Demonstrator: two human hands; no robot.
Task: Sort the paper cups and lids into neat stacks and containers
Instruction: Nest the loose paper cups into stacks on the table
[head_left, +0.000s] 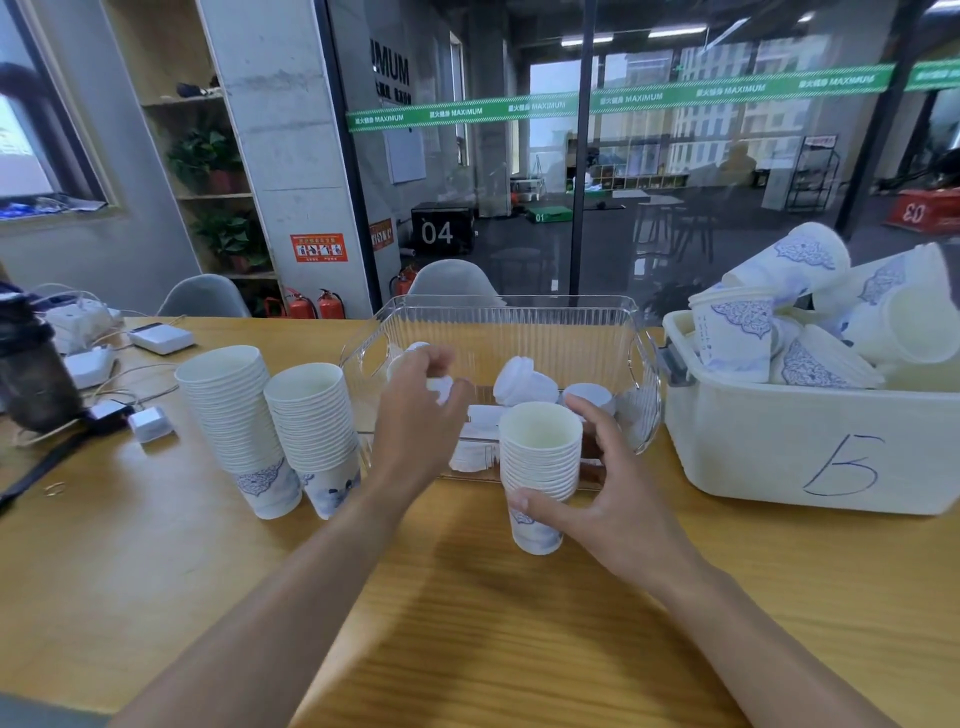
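Mid-sort at centre frame: the right hand (608, 499) grips a short stack of paper cups (540, 467) on the wooden surface (467, 623); the left hand (421, 415) pinches a white lid (441, 387) at the clear bin (498, 322); likely next, releasing it inside.

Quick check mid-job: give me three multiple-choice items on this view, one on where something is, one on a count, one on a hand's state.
1. The white bin marked 5 sits:
A. right of the clear bin
B. on a chair
C. left of the stacks

2. Cup stacks standing on the table:
A. one
B. three
C. six

3. The right hand:
A. lies flat on the table
B. grips the short cup stack
C. reaches into the white bin

Answers: 1 A, it stands at the clear bin's right end. 2 B, two tall stacks plus the short one. 3 B, thumb and fingers wrap it.
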